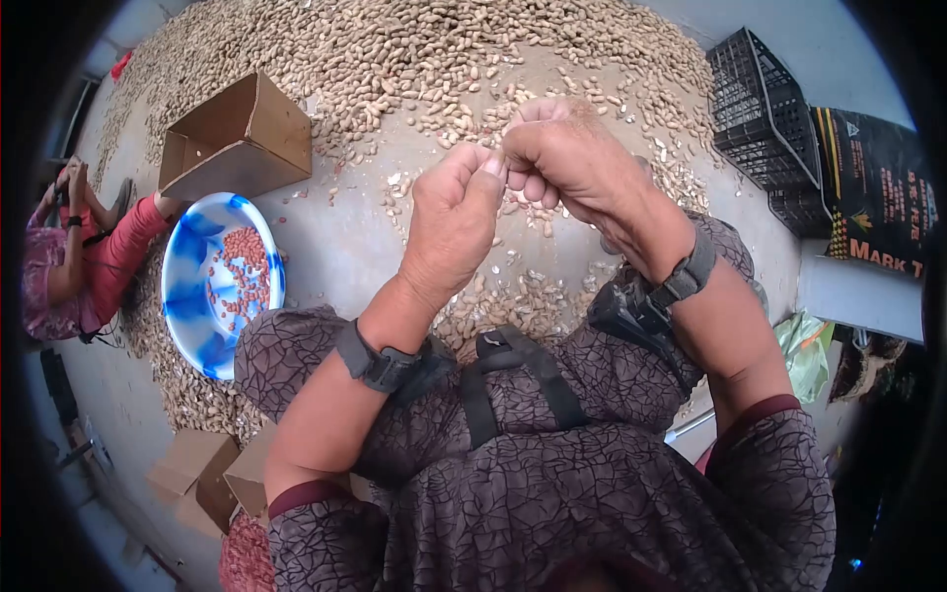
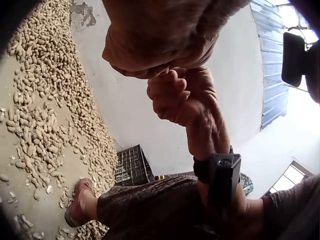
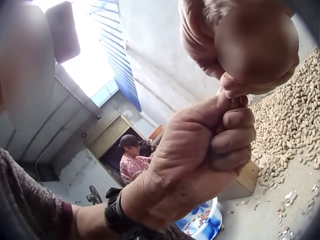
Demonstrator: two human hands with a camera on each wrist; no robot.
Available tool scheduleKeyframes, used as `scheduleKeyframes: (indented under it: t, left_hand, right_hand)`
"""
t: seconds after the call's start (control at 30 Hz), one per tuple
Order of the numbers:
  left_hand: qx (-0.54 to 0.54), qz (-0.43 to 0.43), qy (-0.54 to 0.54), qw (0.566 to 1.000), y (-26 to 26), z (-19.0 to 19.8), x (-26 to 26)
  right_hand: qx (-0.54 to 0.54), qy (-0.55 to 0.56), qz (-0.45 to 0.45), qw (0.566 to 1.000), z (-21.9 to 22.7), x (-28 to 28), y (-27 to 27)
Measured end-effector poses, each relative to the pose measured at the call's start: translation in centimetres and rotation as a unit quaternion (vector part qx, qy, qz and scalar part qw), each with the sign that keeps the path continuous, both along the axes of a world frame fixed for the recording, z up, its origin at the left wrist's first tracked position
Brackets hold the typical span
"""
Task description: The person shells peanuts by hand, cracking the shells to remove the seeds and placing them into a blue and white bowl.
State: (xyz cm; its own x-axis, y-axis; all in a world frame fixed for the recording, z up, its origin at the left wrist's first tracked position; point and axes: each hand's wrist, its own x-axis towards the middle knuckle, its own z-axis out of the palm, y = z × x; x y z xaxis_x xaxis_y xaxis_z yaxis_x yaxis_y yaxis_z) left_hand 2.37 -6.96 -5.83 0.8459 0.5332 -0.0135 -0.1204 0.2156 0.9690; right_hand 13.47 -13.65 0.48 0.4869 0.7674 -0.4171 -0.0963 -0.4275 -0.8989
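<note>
- We are holding our left hand [image 1: 449, 222] and right hand [image 1: 572, 158] up together, fingertips meeting, above a floor [image 1: 335, 237] that is carrying a spread of peanuts [image 1: 395, 59].
- We are pinching something small between the thumbs and curled fingers of both hands; only a pale sliver is showing at the pinch [image 3: 228, 76] in the right wrist view, most likely a peanut, and we cannot tell its long axis or which way it is pointing.
- The head view is hiding that sliver behind our knuckles, but it is showing a blue and white bowl [image 1: 187, 286] of red kernels to the left of the hands and a cardboard box [image 1: 237, 138] beyond it.
- The left wrist view is showing only the undersides of both hands and a black crate [image 2: 131, 165] past them.
- The right wrist view is cutting off our right hand at the top edge, blurred.
</note>
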Motion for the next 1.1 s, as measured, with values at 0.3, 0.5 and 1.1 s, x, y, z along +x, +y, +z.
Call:
scheduleKeyframes:
  t: [0.3,0.5,1.1]
  left_hand:
    - [0.208,0.093,0.069,0.971,-0.8,-0.2,0.0]
    - [0.187,0.105,0.096,0.972,-0.6,-1.8,-0.1]
    - [-0.245,0.021,0.058,0.967,0.1,-1.1,-0.9]
  right_hand:
    - [-0.034,0.048,-0.041,0.997,-1.8,-0.3,0.4]
    - [-0.057,0.04,-0.044,0.997,-2.4,-0.8,0.0]
    - [0.056,0.0,0.011,0.998,-3.2,-0.6,-1.4]
